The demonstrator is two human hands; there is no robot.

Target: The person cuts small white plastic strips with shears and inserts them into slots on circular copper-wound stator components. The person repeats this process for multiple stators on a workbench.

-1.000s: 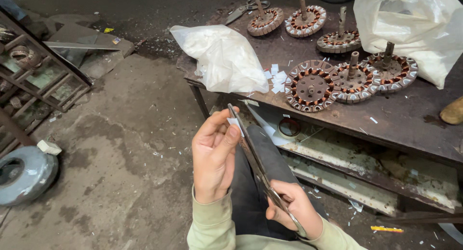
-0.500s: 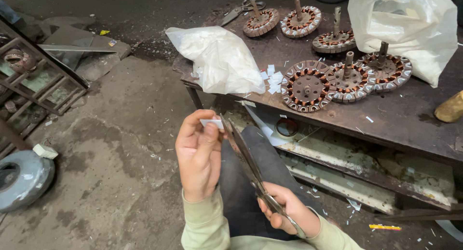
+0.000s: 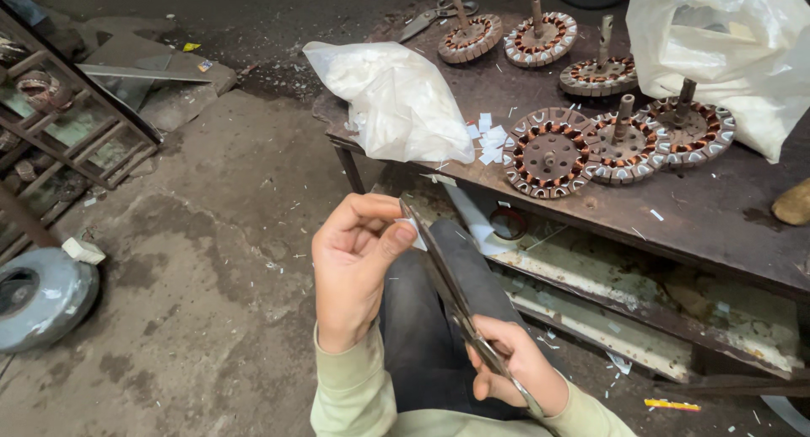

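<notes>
1. Pinching a small white paper slip [image 3: 413,232] between thumb and fingertips, the left hand [image 3: 354,264] is clamped on it and holds it up against the blades of a pair of long scissors [image 3: 456,298], so the slip sits right at the cutting edge.

2. Below and to the right of that pinch, the right hand [image 3: 516,371] is wrapped shut around the scissors' handles; the blades run up from it toward the slip and look nearly together, though whether they are fully shut cannot be told.

3. Both hands work over the person's lap, above a dark trouser leg [image 3: 426,353], which seems to keep the cutting close to the body and steady.

4. Beyond the pinch, on the near part of a rusty metal workbench [image 3: 717,209], lies a small heap of cut white paper squares [image 3: 487,140], within easy reach of the hands.

5. Just beside the squares stand three round motor stators [image 3: 620,142] with copper windings and upright shafts; three more stators [image 3: 540,34] sit farther back, with a second pair of shears [image 3: 432,15] at the far corner.

6. Left of the squares a translucent plastic bag [image 3: 396,99] slumps on the bench edge; a larger white bag [image 3: 726,40] covers the far right corner.

7. Well away to the left of the hands, on the stained concrete floor [image 3: 194,234], rest a grey round motor housing [image 3: 38,298] and a metal rack [image 3: 63,133].
</notes>
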